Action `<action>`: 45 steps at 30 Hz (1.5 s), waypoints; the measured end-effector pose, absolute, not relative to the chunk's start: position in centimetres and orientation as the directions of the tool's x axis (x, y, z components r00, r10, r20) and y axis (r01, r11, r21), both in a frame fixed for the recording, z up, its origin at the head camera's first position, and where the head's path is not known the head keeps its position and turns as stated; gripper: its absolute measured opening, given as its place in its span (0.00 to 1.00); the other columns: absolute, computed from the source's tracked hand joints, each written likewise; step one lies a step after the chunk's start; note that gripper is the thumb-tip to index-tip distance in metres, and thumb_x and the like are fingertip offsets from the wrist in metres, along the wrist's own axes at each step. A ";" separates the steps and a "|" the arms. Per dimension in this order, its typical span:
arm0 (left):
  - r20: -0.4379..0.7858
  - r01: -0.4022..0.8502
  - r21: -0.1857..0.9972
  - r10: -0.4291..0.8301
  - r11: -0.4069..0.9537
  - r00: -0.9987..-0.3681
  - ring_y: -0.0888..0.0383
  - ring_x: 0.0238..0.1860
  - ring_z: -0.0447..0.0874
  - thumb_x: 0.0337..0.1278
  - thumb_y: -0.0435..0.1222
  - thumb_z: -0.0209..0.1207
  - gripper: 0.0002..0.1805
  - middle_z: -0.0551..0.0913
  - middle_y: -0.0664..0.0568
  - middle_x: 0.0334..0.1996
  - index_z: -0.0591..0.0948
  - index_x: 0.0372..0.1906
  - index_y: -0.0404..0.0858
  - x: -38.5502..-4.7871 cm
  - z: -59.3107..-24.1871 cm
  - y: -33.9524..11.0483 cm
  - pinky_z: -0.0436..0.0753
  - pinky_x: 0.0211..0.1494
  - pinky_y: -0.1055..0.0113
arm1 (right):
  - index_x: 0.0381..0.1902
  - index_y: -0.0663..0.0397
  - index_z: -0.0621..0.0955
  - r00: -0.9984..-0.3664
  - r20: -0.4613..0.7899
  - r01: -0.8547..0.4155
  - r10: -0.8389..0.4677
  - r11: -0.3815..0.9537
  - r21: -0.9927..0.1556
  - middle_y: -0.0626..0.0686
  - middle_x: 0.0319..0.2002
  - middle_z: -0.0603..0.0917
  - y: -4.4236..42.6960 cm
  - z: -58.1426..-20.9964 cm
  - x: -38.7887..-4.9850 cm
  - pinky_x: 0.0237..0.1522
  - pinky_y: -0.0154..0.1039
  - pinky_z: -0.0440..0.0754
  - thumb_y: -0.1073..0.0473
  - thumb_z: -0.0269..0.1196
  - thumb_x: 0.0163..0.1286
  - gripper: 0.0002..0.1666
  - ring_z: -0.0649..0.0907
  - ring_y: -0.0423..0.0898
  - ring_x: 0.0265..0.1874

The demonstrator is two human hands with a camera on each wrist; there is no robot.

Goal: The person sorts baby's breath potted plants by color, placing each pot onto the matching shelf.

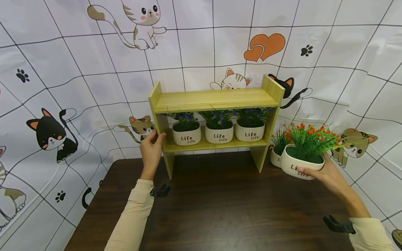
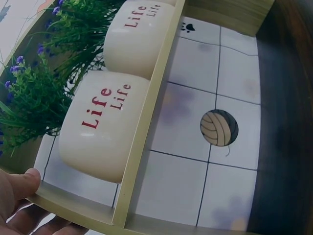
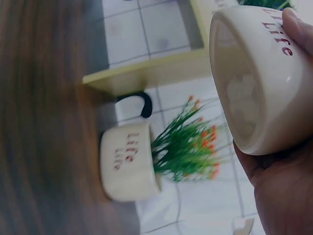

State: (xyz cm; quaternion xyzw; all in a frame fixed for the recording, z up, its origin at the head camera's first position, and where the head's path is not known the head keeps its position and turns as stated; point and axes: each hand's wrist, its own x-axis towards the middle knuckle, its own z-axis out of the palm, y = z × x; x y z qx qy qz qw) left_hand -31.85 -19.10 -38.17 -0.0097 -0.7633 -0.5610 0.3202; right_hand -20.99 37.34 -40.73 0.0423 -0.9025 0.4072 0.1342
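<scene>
A two-tier wooden shelf [image 1: 216, 99] stands on the dark table. My left hand [image 1: 150, 150] grips its left side panel, the thumb [image 2: 24, 183] on the near side and the fingers behind the edge. Three white pots with purple flowers, one of them a potted plant [image 1: 186, 136] nearest that hand, sit in a row on the lower board. Off the table at the right, my right hand [image 1: 329, 174] holds a white potted plant with orange-red flowers [image 1: 309, 139], thumb across the "Life" lettering. The pot's hollow underside [image 3: 239, 93] shows in the right wrist view.
Another orange-flowered potted plant [image 3: 129, 161] stands on the table beside the shelf's right leg, partly hidden behind the held one in the head view. A cat-printed white sheet [image 1: 188, 45] hangs behind the table [image 1: 213, 209]. The shelf's top board [image 1: 213, 97] has raised ends.
</scene>
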 end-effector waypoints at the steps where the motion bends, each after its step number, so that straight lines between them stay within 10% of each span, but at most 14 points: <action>1: 0.500 0.374 0.850 -0.343 0.371 -0.795 0.43 0.55 0.91 0.73 0.36 0.67 0.19 0.90 0.35 0.54 0.87 0.62 0.33 -31.8 -38.2 -19.1 0.75 0.42 0.89 | 0.76 0.64 0.59 -0.961 0.274 -0.186 0.029 0.664 -0.724 0.38 0.42 0.83 37.1 -40.4 -21.0 0.41 0.24 0.74 0.55 0.75 0.68 0.50 0.79 0.30 0.37; 8: 0.503 0.376 0.848 -0.342 0.374 -0.794 0.42 0.53 0.91 0.73 0.35 0.67 0.17 0.90 0.34 0.52 0.87 0.61 0.32 -31.7 -38.1 -19.0 0.75 0.41 0.88 | 0.70 0.69 0.62 -0.966 0.260 -0.179 0.016 0.682 -0.709 0.59 0.43 0.83 35.4 -38.2 -21.3 0.38 0.27 0.75 0.52 0.73 0.69 0.45 0.79 0.32 0.35; 19: 0.518 0.374 0.835 -0.348 0.404 -0.781 0.40 0.50 0.92 0.72 0.34 0.67 0.16 0.91 0.33 0.49 0.88 0.58 0.31 -32.0 -38.1 -18.9 0.73 0.40 0.87 | 0.77 0.64 0.60 -0.961 0.273 -0.234 -0.049 0.673 -0.702 0.67 0.55 0.82 32.6 -34.7 -22.2 0.42 0.25 0.76 0.50 0.71 0.71 0.48 0.79 0.29 0.42; 30: 0.547 0.395 0.811 -0.321 0.430 -0.773 0.41 0.47 0.93 0.73 0.32 0.66 0.13 0.92 0.33 0.45 0.88 0.55 0.29 -31.9 -38.1 -19.0 0.73 0.38 0.88 | 0.78 0.51 0.62 -0.900 0.392 -0.431 -0.190 0.527 -0.733 0.44 0.51 0.84 28.0 -31.6 -22.9 0.43 0.30 0.85 0.60 0.73 0.69 0.46 0.87 0.35 0.45; 45: 0.542 0.387 0.809 -0.306 0.443 -0.782 0.42 0.48 0.93 0.74 0.33 0.65 0.14 0.92 0.35 0.47 0.88 0.56 0.31 -32.0 -38.2 -19.2 0.74 0.39 0.87 | 0.73 0.51 0.68 -0.845 0.453 -0.534 -0.286 0.395 -0.748 0.46 0.50 0.88 22.1 -25.7 -24.1 0.43 0.34 0.89 0.66 0.74 0.68 0.40 0.90 0.40 0.45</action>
